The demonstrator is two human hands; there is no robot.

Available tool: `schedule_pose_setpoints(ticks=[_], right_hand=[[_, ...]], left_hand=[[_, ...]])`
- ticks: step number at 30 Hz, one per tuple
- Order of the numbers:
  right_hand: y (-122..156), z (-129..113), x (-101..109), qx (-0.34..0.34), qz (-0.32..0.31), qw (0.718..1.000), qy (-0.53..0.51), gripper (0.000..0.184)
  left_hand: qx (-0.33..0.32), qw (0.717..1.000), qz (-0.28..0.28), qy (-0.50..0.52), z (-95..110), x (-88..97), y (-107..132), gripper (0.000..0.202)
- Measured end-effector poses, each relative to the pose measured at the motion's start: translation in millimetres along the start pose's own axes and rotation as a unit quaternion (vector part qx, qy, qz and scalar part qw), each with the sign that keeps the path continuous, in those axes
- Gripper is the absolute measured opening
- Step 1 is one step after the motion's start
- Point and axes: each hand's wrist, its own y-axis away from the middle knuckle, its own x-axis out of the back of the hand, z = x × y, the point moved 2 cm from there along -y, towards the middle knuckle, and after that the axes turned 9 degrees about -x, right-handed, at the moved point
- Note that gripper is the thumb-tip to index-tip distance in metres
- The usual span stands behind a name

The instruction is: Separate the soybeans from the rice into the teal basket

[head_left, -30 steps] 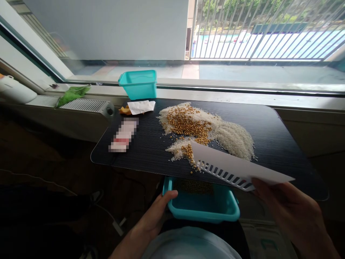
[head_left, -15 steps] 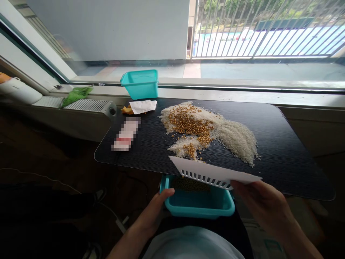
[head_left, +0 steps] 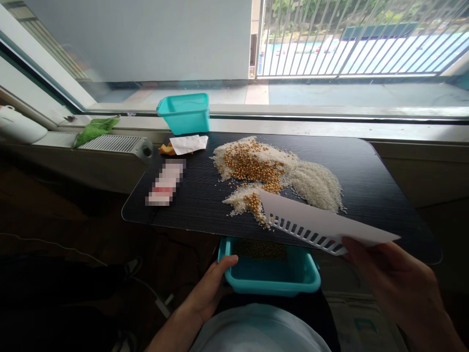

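My left hand (head_left: 216, 276) grips the left side of a teal plastic bin (head_left: 273, 283), its thumb over the rim. Soybeans (head_left: 262, 250) lie along the far side of the bin's bottom, in shadow. In my right hand (head_left: 388, 264) is a white card with a row of slots (head_left: 322, 220), pinched at its right end. The card is tilted above the front of the table, its left tip by a small mound of rice and beans. Behind it spreads a pile of white rice (head_left: 315, 183) mixed with yellow soybeans (head_left: 252, 164).
A second teal bin (head_left: 185, 115) stands at the table's back left by the window. Near it lie a white paper (head_left: 188, 144) and a blurred pinkish packet (head_left: 166, 183). The black table (head_left: 381, 195) ends just beyond the held bin. A green cloth (head_left: 97, 129) rests on the radiator.
My right hand has moved the slotted card to the right and a little up, away from above the bin. My left hand still holds the bin.
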Motion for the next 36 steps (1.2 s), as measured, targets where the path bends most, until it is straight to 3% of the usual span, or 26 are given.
schedule_pose_setpoints(ticks=[11, 29, 36], right_hand=[[6, -13, -5, 0.009, -0.029, 0.999, -0.023, 0.028], [10, -10, -8, 0.059, -0.104, 0.992, -0.028, 0.025], [4, -3, -2, 0.001, -0.037, 0.999, -0.031, 0.027]], left_hand=[[0.011, 1.0, -0.017, 0.009, -1, 2.9, -2, 0.05], [0.004, 1.0, -0.013, 0.016, 2, 1.4, 0, 0.062], [0.002, 1.0, -0.025, 0.006, 0, 2.4, -1, 0.053]])
